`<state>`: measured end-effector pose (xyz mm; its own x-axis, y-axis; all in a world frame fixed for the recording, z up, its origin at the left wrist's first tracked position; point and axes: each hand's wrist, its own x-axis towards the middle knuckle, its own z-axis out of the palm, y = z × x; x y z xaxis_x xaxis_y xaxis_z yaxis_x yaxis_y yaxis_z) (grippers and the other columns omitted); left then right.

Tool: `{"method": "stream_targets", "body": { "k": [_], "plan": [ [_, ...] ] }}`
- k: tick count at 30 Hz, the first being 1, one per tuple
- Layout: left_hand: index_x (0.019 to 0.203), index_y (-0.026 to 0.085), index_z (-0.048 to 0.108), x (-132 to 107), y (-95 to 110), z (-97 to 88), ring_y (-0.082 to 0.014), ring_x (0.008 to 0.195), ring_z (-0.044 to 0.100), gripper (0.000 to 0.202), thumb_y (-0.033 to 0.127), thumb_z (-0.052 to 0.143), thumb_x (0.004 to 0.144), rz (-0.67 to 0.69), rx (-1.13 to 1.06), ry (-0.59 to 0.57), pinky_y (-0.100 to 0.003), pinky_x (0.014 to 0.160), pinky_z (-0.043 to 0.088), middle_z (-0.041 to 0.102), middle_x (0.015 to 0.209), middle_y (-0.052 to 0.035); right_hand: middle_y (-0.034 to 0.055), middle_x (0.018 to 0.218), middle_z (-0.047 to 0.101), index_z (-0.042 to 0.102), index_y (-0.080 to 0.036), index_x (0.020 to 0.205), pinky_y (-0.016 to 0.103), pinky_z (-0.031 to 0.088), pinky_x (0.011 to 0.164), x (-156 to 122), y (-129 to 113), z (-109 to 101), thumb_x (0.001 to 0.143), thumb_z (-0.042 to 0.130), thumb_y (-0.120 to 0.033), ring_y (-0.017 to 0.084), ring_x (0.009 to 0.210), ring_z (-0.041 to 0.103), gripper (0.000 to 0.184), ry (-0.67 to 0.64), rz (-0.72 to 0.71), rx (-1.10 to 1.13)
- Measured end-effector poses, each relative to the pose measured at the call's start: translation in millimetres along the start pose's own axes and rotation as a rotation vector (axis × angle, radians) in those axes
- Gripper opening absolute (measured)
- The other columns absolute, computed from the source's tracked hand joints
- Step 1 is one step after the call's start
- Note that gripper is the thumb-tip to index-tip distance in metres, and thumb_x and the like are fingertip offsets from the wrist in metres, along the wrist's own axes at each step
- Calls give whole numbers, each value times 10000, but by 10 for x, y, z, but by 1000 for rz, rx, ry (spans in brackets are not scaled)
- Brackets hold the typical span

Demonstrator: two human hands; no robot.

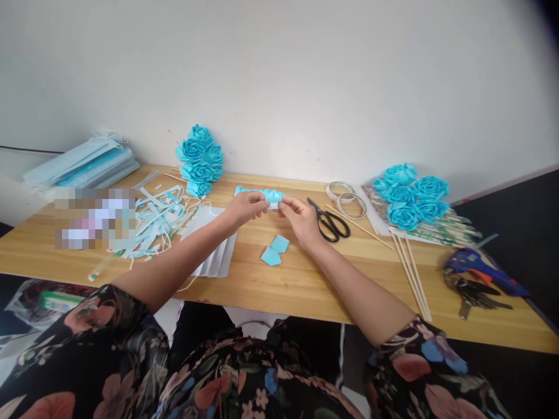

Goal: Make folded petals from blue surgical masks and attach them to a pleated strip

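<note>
Light-blue fabric piece (273, 198) in play in the head view, up over the middle of the wooden table (253, 285), left hand (245, 208) pinching its nine-o'clock side, right hand (301, 220) pinching its three-o'clock side! Below it, at six o'clock, lie two blue pentagons (271, 256), with black-handled scissors (323, 215) at four, just beside the right hand. Blue roses (201, 160) bunch at ten o'clock, and another rose cluster (404, 195) sits well apart at three.
</note>
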<state>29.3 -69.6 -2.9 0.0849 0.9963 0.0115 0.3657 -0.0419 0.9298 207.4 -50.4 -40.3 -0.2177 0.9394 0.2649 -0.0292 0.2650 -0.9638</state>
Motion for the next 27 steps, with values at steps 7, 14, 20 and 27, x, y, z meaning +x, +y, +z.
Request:
{"method": "stream_targets", "body": {
  "k": [7, 14, 20, 27],
  "plan": [
    [691, 163, 599, -2, 10, -66, -109, 572, 516, 198, 355, 598, 740, 104, 66, 62, -241, 576, 411, 606, 635, -1, 15, 744, 726, 658, -185, 742, 279, 509, 708, -9, 11, 33, 748, 706, -431, 145, 678, 633, 251, -117, 92, 59],
    [814, 164, 644, -164, 77, -24, -135, 642, 528, 125, 271, 580, 823, 345, 432, 402, -261, 615, 374, 621, 701, -7, 12, 760, 728, 667, -205, 745, 293, 503, 739, -16, 12, 35, 764, 699, -452, 158, 700, 629, 249, -92, 65, 53],
    [787, 173, 667, -268, 70, 101, -162, 721, 573, 102, 213, 608, 861, 513, 603, 336, -285, 689, 392, 658, 736, -25, 16, 794, 729, 694, -213, 797, 296, 513, 735, -9, 118, 15, 819, 668, -442, 168, 721, 641, 232, -89, -32, -39],
    [846, 185, 690, -209, 0, 160, -182, 761, 604, 75, 221, 626, 860, 481, 625, 380, -299, 719, 413, 689, 766, -30, 16, 789, 734, 664, -207, 776, 298, 518, 710, -31, 85, 4, 841, 636, -389, 173, 705, 662, 195, -77, -121, -159]
  ]
}}
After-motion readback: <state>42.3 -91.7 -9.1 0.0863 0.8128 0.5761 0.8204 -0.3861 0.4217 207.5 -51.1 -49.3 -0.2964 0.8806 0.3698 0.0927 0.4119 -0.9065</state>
